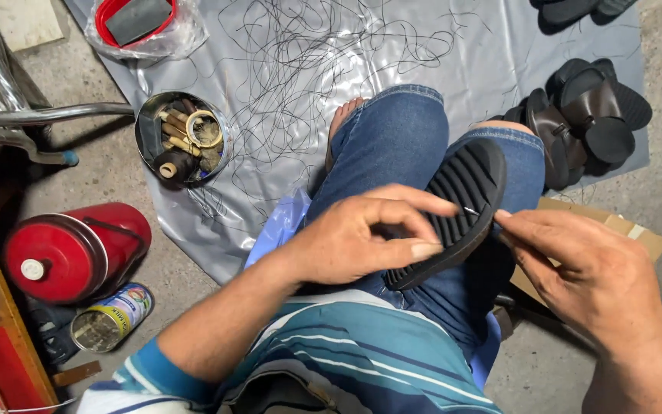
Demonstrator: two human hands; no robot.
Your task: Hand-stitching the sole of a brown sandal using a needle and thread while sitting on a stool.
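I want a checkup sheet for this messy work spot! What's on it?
Surface: grey plastic sheet over concrete floor.
Job's things: black ribbed sandal sole on the lap; thin needle-like tool at its edge.
Clutter: round tin of spools, red canister, small can, finished sandals.
Grippers: left hand grips the sole; right hand pinches at the rim.
Cables: loose black threads.
Surroundings: metal tube frame, cardboard.

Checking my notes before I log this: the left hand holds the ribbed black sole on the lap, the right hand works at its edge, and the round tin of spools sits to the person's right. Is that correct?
Not quite. In the head view the round tin of spools sits to the person's left, on the grey sheet. The rest stands: the left hand holds the ribbed black sole on the lap, and the right hand works at its edge.
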